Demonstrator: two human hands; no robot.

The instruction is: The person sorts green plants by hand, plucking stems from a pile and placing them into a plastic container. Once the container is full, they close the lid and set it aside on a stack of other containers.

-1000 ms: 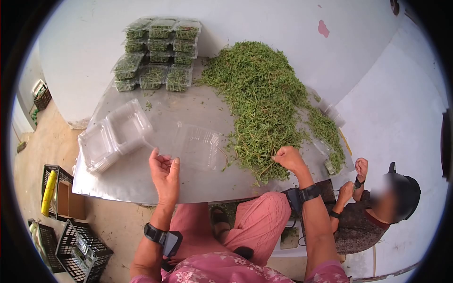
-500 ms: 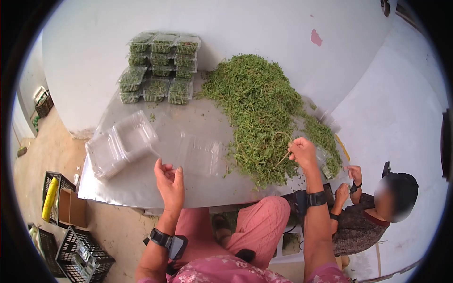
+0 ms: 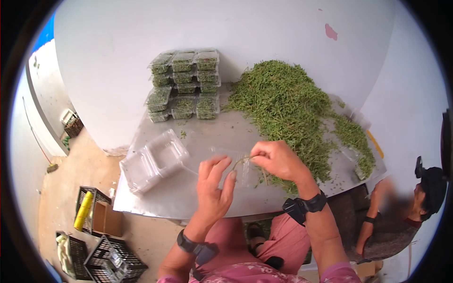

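Note:
My right hand [image 3: 281, 161] pinches a thin green stem [image 3: 243, 160] between thumb and fingers, over the table's middle. The stem's free end reaches my left hand [image 3: 214, 186], which is open, thumb and fingers apart around that tip. Beneath the hands lies a clear plastic container [image 3: 245, 178], partly covered by them. To the left, nested clear clamshell boxes [image 3: 153, 158] rest with lids folded back. A large heap of green leafy stems [image 3: 288, 104] rises behind and right of my right hand.
Filled clamshell boxes [image 3: 184, 87] are stacked at the back of the metal table [image 3: 163, 203]. A co-worker [image 3: 394, 231] sits at the right beside a smaller strip of greens [image 3: 351, 137]. Black crates [image 3: 113, 262] and a yellow roll [image 3: 83, 211] are on the floor at left.
My right hand has come left from the heap with the stem. My left hand has moved right towards it. The view has shifted, and the co-worker's hands have moved lower.

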